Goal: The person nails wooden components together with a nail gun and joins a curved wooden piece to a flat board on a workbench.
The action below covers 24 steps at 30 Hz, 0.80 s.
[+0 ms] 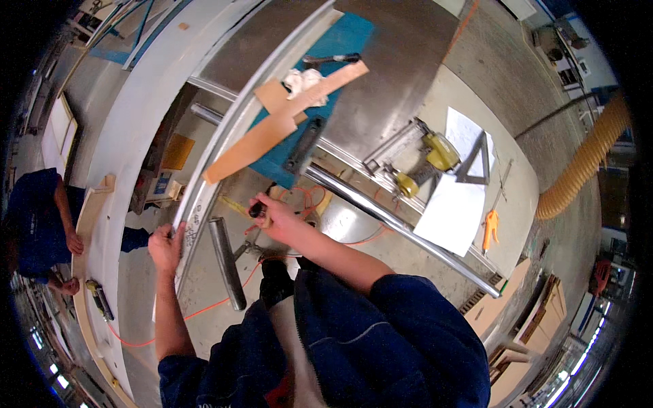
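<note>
My left hand grips the lower end of a long, pale curved strip, which bears handwriting near my fingers. My right hand is closed around a small tool with a dark round end; its kind is hard to tell. A narrow yellow piece shows just left of that hand. Beyond, a light wooden template lies against the strip on a blue board, with a white crumpled cloth, a black ratchet-like tool and a dark block.
A yellow-green nail gun, paper sheets, a black set square and an orange-handled tool lie on the right. Metal tubes cross the bench opening. An orange hose trails below. Another person works at left.
</note>
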Each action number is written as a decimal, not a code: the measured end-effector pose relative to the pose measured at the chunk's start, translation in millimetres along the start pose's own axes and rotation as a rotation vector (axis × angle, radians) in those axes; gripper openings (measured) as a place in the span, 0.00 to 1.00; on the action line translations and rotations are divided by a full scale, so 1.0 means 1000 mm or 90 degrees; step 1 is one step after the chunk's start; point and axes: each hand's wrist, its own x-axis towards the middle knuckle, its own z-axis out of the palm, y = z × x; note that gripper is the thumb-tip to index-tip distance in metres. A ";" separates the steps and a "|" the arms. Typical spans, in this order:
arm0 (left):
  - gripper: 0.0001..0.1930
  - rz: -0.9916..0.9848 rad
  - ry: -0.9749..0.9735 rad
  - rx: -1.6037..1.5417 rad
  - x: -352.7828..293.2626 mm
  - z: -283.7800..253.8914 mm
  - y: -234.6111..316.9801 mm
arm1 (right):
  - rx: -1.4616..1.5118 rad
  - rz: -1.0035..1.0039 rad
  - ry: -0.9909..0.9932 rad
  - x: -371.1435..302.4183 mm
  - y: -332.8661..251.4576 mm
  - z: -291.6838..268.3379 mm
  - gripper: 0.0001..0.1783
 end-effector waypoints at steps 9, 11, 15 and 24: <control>0.24 -0.007 0.013 0.031 -0.016 0.000 0.027 | 0.002 -0.023 0.013 -0.029 -0.002 0.000 0.12; 0.22 -0.024 -0.003 0.008 -0.026 -0.001 0.032 | -0.004 -0.009 -0.006 -0.034 -0.004 -0.017 0.11; 0.18 -0.007 -0.017 0.017 -0.049 0.000 0.055 | -0.010 0.015 0.013 -0.057 -0.007 -0.043 0.11; 0.10 0.002 -0.056 -0.116 -0.056 0.003 0.064 | -0.065 -0.057 0.115 -0.088 -0.013 -0.045 0.13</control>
